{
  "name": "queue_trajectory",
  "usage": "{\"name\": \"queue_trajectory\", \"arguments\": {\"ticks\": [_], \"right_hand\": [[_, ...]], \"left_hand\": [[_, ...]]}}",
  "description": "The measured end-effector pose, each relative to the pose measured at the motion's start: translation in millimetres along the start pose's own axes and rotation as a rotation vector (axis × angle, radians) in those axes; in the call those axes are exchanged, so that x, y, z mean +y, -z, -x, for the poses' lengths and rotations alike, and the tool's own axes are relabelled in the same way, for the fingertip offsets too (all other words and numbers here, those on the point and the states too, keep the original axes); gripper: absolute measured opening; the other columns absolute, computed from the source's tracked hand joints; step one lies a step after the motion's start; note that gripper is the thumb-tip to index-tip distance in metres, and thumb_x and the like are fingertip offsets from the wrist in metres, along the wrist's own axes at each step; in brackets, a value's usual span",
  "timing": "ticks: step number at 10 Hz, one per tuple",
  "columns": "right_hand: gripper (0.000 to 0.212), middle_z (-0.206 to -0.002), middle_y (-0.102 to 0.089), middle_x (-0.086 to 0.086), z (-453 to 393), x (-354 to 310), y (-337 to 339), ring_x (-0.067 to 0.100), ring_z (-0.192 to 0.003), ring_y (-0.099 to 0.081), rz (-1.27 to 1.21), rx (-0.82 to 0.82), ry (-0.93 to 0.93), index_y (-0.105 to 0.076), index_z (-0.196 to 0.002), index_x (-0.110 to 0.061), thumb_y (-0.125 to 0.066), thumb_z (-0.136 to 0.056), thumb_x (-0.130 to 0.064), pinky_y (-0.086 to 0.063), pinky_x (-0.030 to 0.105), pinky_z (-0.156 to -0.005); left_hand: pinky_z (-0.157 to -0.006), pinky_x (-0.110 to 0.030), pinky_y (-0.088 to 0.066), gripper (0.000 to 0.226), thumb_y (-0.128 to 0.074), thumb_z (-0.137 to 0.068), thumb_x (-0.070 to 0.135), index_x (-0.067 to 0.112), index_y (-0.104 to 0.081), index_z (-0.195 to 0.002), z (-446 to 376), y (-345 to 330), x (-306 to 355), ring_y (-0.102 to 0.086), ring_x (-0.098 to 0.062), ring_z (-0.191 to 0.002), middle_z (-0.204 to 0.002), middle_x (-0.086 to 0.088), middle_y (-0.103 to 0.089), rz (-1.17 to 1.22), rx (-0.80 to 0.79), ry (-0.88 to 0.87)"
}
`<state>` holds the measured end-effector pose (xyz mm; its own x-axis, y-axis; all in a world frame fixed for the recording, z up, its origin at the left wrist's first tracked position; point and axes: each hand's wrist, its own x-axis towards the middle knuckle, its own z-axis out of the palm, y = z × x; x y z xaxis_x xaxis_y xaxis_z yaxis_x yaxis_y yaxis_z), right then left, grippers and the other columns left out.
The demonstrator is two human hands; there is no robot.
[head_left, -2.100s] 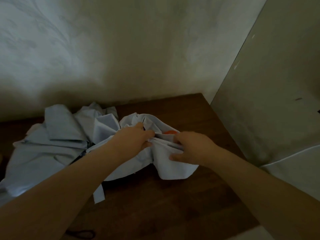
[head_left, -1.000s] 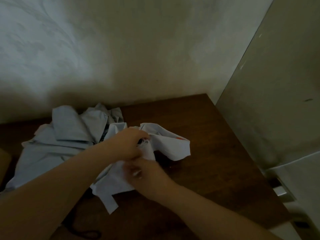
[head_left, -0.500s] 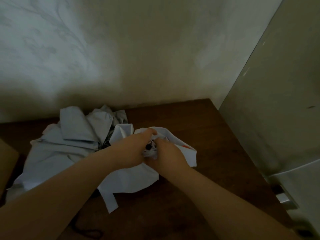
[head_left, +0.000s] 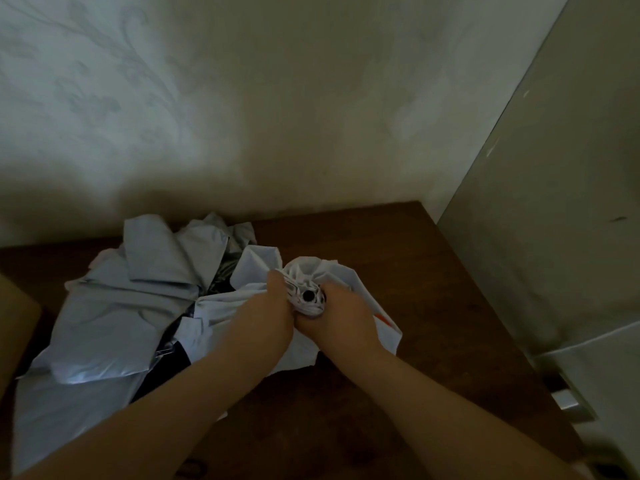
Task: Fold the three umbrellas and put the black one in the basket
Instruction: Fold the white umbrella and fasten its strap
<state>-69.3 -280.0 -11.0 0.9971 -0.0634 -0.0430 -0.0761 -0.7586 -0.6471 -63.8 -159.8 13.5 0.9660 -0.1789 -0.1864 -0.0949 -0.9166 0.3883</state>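
Head view, the only one, looking down on a dark wooden table set into a corner, with a pale patterned wall behind and a grey panel to the right. Near the middle of the table, a white umbrella, bunched up, with its round black tip pointing toward the camera and an orange mark on the cloth at the right. Left hand curled round the gathered white cloth just left of the tip; right hand curled round the same bundle just right of the tip. Both hands touching each other at the wrist side, the two forearms running in from the lower edge. Left of the white umbrella and touching it, a pale blue-grey umbrella lying loose and crumpled, spread toward the table's left edge. Between the two, dark ribs and a patch of black showing under the folds; too dim to tell whether that belongs to a third umbrella. At the far left edge of the table, a tan shape, cut off and unclear. At the near edge of the table, a thin dark loop.
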Motion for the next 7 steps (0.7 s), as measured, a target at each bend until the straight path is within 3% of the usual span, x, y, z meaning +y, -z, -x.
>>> {"name": "queue_trajectory", "arguments": {"ticks": [1,2,3,4,5,6,7], "right_hand": [[0.029,-0.106,-0.066,-0.001,0,1,-4,0.013,-0.099,-0.06,0.026,-0.028,0.004,-0.063,-0.111,-0.02,-0.057,-0.09,-0.037,-0.045,0.023,-0.08],[0.029,-0.119,-0.061,0.005,3,-1,2,0.016,-0.108,-0.056,0.085,-0.09,0.008,-0.057,-0.12,-0.012,-0.047,-0.096,-0.026,-0.037,0.018,-0.085],[0.03,-0.123,-0.058,0.004,4,2,6,0.014,-0.11,-0.054,0.064,-0.106,0.063,-0.052,-0.125,-0.014,-0.045,-0.097,-0.024,-0.039,0.02,-0.097],[0.041,-0.133,-0.05,0.002,7,6,6,0.013,-0.119,-0.047,0.165,-0.202,0.136,-0.043,-0.133,-0.016,-0.049,-0.095,-0.029,-0.033,0.021,-0.102],[0.047,-0.127,-0.053,-0.005,14,14,14,0.006,-0.113,-0.048,0.004,-0.205,0.247,-0.047,-0.128,-0.024,-0.063,-0.084,-0.029,-0.034,0.01,-0.091],[0.052,-0.13,-0.045,-0.005,23,35,21,0.009,-0.12,-0.04,0.16,-0.065,0.274,-0.042,-0.13,-0.025,-0.063,-0.083,-0.033,-0.029,0.017,-0.099],[0.062,-0.135,-0.033,-0.001,26,55,34,0.017,-0.128,-0.032,0.374,0.048,0.139,-0.033,-0.136,-0.024,-0.062,-0.084,-0.037,-0.025,0.026,-0.105]], "left_hand": [[-0.081,-0.04,-0.054,0.045,-0.044,-0.105,0.015,0.013,-0.034,-0.149,-7,-1,-3,-0.068,-0.033,-0.098,-0.101,-0.009,-0.068,0.05,0.04,-0.048],[-0.091,-0.025,-0.047,0.06,-0.05,-0.103,0.011,0.02,-0.029,-0.158,-14,-3,-5,-0.065,-0.028,-0.117,-0.134,-0.013,-0.065,0.154,-0.057,-0.155],[-0.09,-0.015,-0.044,0.063,-0.058,-0.099,0.016,0.031,-0.032,-0.156,-17,-9,-12,-0.06,-0.017,-0.11,-0.139,-0.011,-0.052,0.289,-0.179,-0.221],[-0.08,-0.013,-0.043,0.053,-0.063,-0.097,0.038,0.037,-0.042,-0.146,-18,-10,-13,-0.053,-0.007,-0.098,-0.128,0.0,-0.048,0.286,-0.142,-0.223],[-0.084,-0.019,-0.039,0.044,-0.056,-0.103,0.038,0.03,-0.044,-0.145,-18,-9,-11,-0.048,-0.011,-0.097,-0.129,-0.003,-0.044,0.178,-0.086,-0.158],[-0.062,-0.014,-0.038,0.037,-0.053,-0.105,0.028,0.023,-0.046,-0.142,-23,-14,-14,-0.048,-0.007,-0.074,-0.117,-0.002,-0.046,0.175,-0.034,-0.141],[-0.053,-0.014,-0.043,0.051,-0.06,-0.101,0.02,0.012,-0.039,-0.147,-22,-18,-14,-0.048,-0.005,-0.063,-0.092,0.003,-0.053,0.258,0.036,-0.167]]}}
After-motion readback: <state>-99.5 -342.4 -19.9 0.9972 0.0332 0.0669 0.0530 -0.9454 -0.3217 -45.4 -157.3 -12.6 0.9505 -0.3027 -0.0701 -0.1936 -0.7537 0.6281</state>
